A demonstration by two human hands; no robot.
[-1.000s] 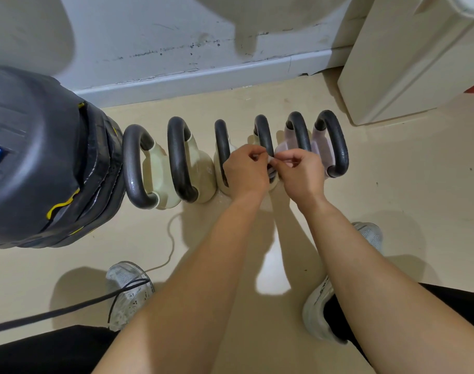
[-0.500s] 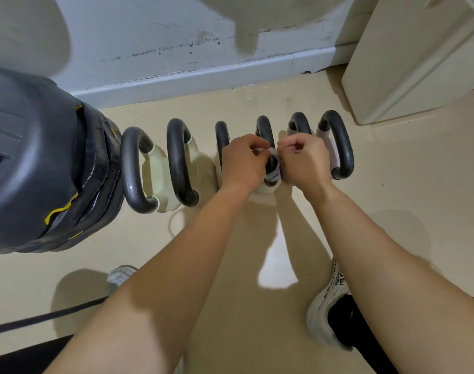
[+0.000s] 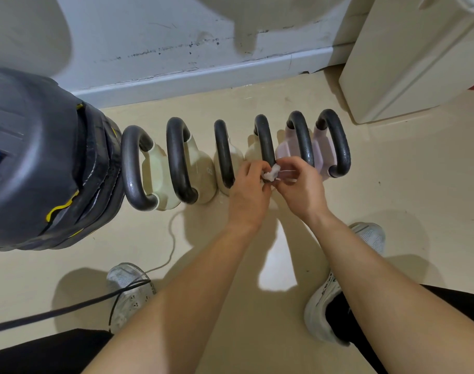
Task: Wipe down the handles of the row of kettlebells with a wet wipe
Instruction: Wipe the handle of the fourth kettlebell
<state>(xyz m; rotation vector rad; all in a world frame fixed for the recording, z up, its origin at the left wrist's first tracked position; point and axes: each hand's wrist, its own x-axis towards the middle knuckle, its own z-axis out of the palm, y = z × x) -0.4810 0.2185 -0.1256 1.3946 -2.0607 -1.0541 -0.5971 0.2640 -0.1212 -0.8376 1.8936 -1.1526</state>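
White and scrunched, the wet wipe (image 3: 269, 174) has slipped off the fourth kettlebell handle (image 3: 265, 141) and is pinched between left hand (image 3: 250, 190) and right hand (image 3: 300, 187) at its near end, probably being refolded for the next handle.

You have open floor (image 3: 419, 190) in front of the kettlebells (image 3: 200, 168). The gaps between handles (image 3: 265, 141) are narrow. A black dumbbell (image 3: 41, 157) crowds the left end, a white cabinet (image 3: 408, 58) stands near the right end, and the wall (image 3: 149, 36) is behind. A cable (image 3: 172, 247) lies on the floor by your left shoe (image 3: 128, 290).

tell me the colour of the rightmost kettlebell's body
Kettlebell body is pale lilac, best in head view.
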